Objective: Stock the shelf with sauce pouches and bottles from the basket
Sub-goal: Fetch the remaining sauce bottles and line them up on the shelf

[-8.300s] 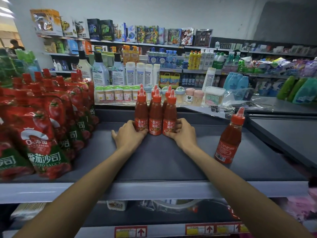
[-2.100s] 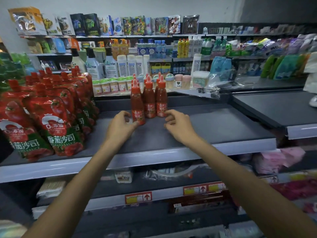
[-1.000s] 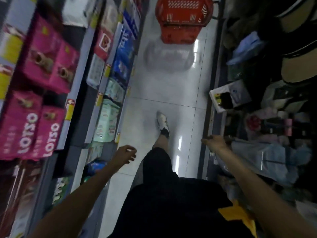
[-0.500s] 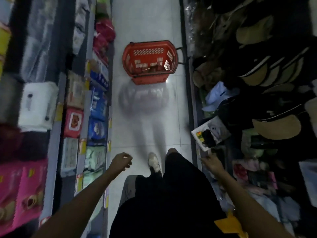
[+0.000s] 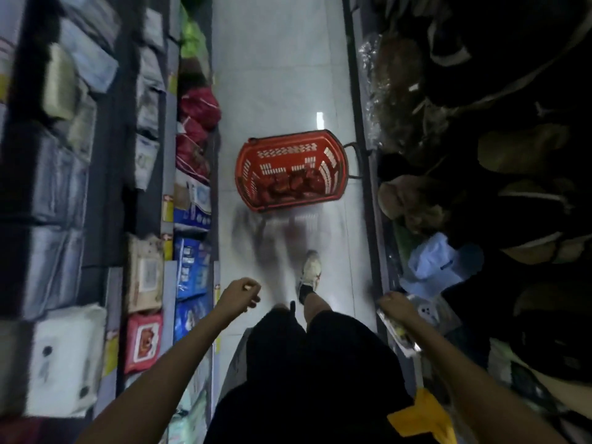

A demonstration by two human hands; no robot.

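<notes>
A red plastic basket (image 5: 333, 155) stands on the white tiled floor ahead of me in the aisle. Red sauce packs (image 5: 290, 184) lie in its bottom, blurred. My left hand (image 5: 237, 294) hangs in front of me with loosely curled fingers and holds nothing. My right hand (image 5: 395, 304) is out to the right near the edge of a low shelf, fingers relaxed, nothing in it. Both hands are well short of the basket. The sauce shelf is out of view.
Shelves of packaged goods (image 5: 144, 277) line the left side of the aisle. Dark hats and bags (image 5: 480, 187) fill the right side, with a blue plastic bag (image 5: 439, 264) near my right hand. My shoe (image 5: 309, 272) is on the floor between me and the basket.
I turned away from the sauce shelf and walked down the aisle. The basket has come closer and lower in view over the last second. Both hands stay empty.
</notes>
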